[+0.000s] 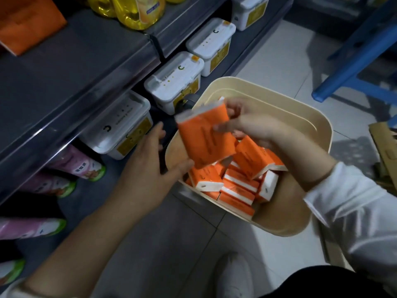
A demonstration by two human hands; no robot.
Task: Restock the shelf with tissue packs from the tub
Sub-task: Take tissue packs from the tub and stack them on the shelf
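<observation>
Now I'm pinching an orange tissue pack (204, 136) in my right hand (249, 123) over the cream plastic tub (309, 125), left hand (148, 166) hovering open.

A white long sleeve (354, 211) of thin, faintly shiny cloth covers the right arm and fills the right edge of the frame. It is creased in many soft folds and ends in a bunched cuff (322, 181) partway along the forearm, so the wrist and the right hand (247, 127) are bare. The left forearm (96, 229) is uncovered along all of its visible length up to the left hand (148, 162). A pale strip (12, 292) of white cloth shows only at the lower left corner, blurred. At the bottom right there is dark clothing (311, 282), near black, of a kind that cannot be told. A white shoe (235, 276) shows at bottom centre, dim and soft-edged.
</observation>
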